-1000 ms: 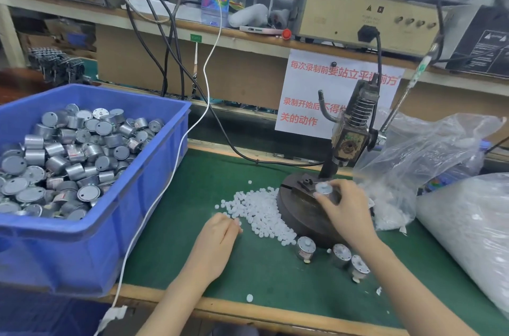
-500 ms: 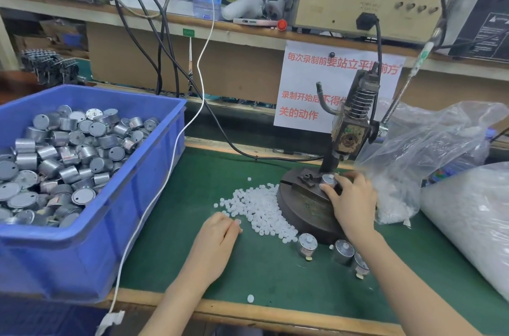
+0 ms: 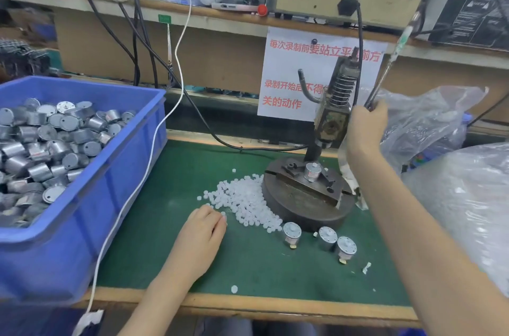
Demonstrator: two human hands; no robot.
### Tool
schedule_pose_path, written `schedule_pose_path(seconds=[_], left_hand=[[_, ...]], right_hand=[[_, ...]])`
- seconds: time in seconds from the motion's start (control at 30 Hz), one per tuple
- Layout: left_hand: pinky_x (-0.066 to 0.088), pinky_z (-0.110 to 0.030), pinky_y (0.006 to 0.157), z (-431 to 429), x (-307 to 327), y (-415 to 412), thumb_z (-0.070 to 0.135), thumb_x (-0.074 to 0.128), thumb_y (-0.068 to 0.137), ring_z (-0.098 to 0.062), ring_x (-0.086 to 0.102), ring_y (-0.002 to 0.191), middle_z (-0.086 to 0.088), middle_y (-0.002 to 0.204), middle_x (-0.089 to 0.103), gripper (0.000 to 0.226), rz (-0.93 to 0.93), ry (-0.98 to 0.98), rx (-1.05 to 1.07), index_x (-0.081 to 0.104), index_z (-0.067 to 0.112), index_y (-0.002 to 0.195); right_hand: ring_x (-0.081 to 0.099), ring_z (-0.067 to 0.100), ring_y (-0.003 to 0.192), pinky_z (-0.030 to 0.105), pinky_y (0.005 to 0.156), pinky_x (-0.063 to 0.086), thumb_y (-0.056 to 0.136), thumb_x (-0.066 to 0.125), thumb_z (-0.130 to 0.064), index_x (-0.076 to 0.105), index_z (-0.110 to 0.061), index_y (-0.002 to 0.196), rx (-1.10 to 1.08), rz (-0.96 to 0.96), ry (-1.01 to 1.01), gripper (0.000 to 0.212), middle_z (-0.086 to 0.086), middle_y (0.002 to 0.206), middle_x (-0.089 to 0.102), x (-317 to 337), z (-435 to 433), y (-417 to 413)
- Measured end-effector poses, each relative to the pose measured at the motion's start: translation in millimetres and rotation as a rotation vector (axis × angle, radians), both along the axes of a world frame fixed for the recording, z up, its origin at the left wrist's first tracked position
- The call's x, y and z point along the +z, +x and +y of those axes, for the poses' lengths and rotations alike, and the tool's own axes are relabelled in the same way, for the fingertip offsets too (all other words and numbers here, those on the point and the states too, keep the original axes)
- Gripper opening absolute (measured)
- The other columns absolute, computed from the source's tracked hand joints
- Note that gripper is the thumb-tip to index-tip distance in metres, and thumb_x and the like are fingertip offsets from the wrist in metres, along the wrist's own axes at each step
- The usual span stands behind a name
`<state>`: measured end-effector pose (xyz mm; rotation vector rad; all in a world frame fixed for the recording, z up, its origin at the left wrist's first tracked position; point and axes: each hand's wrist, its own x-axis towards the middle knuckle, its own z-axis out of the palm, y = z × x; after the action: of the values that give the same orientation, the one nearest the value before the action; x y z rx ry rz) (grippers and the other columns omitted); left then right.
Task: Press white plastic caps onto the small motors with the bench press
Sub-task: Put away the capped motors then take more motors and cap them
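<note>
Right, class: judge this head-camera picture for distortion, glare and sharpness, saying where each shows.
Head view: wide-angle lens bows the shelf and blue bin rim; glare whitens the plastic bag at right; the motor on the bench press is sharp, the bin's motors softer; shadows faint.

White caps [image 3: 245, 203] lie heaped just left of the bench press [image 3: 305, 206]; past them bare green mat [image 3: 179, 170] reaches the blue bin [image 3: 82, 225]. Three motors [image 3: 326, 238] stand just before the press, and plastic bags [image 3: 440, 129] crowd its right.
</note>
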<state>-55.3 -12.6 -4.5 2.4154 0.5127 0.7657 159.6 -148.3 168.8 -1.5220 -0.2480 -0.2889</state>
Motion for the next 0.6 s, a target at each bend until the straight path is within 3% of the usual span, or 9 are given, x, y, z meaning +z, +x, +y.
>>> schedule_pose_path(seconds=[0.07, 0.17, 0.3, 0.4, 0.47, 0.6], left_hand=[[0.031, -0.021, 0.077, 0, 0, 0, 0.021, 0.040, 0.097, -0.015, 0.045, 0.087, 0.000, 0.085, 0.050, 0.032, 0.002, 0.000, -0.003, 0.062, 0.003, 0.082], [0.033, -0.022, 0.079, 0, 2, -1, 0.021, 0.040, 0.097, -0.015, 0.045, 0.087, -0.001, 0.086, 0.051, 0.032, 0.002, -0.006, 0.003, 0.062, 0.003, 0.082], [0.033, -0.021, 0.077, 1, 1, -1, 0.022, 0.041, 0.097, -0.013, 0.045, 0.087, 0.000, 0.085, 0.051, 0.032, 0.011, -0.012, 0.007, 0.062, 0.004, 0.081], [0.032, -0.020, 0.076, 1, 1, 1, 0.022, 0.042, 0.096, -0.013, 0.046, 0.087, 0.001, 0.086, 0.052, 0.031, -0.001, -0.028, 0.015, 0.062, 0.003, 0.082], [0.032, -0.021, 0.077, 2, 0, 1, 0.021, 0.043, 0.096, -0.015, 0.046, 0.088, -0.001, 0.086, 0.052, 0.031, 0.010, -0.035, 0.020, 0.063, 0.002, 0.082], [0.031, -0.022, 0.075, 2, 0, 1, 0.019, 0.045, 0.095, -0.017, 0.047, 0.087, -0.002, 0.084, 0.052, 0.029, 0.005, -0.040, 0.026, 0.063, 0.000, 0.081]], right_hand=[[0.041, 0.016, 0.075, 0.031, 0.065, 0.035, 0.083, 0.040, -0.004, 0.044, -0.012, 0.099, 0.055, 0.112, 0.121, 0.018, 0.000, 0.086, 0.045, 24, -1, 12], [0.040, 0.012, 0.075, 0.031, 0.074, 0.036, 0.084, 0.045, -0.008, 0.043, -0.010, 0.120, 0.098, 0.199, 0.166, 0.035, 0.001, 0.098, 0.042, 52, -4, 26], [0.038, 0.007, 0.071, 0.017, 0.067, 0.035, 0.086, 0.047, -0.005, 0.045, -0.015, 0.093, 0.033, -0.014, 0.320, 0.012, -0.003, 0.088, 0.042, 58, -9, 12], [0.042, 0.002, 0.065, 0.011, 0.065, 0.038, 0.087, 0.051, -0.014, 0.043, -0.023, 0.077, 0.021, -0.155, 0.401, 0.015, -0.012, 0.072, 0.044, 33, -23, -21], [0.046, 0.001, 0.062, 0.012, 0.066, 0.040, 0.087, 0.050, -0.013, 0.045, -0.022, 0.072, 0.063, -0.162, 0.426, 0.018, -0.014, 0.064, 0.046, 23, -35, -30], [0.052, 0.004, 0.073, 0.012, 0.074, 0.041, 0.092, 0.046, -0.012, 0.049, -0.020, 0.081, 0.040, -0.164, 0.380, 0.014, -0.007, 0.076, 0.049, 28, -34, -32]])
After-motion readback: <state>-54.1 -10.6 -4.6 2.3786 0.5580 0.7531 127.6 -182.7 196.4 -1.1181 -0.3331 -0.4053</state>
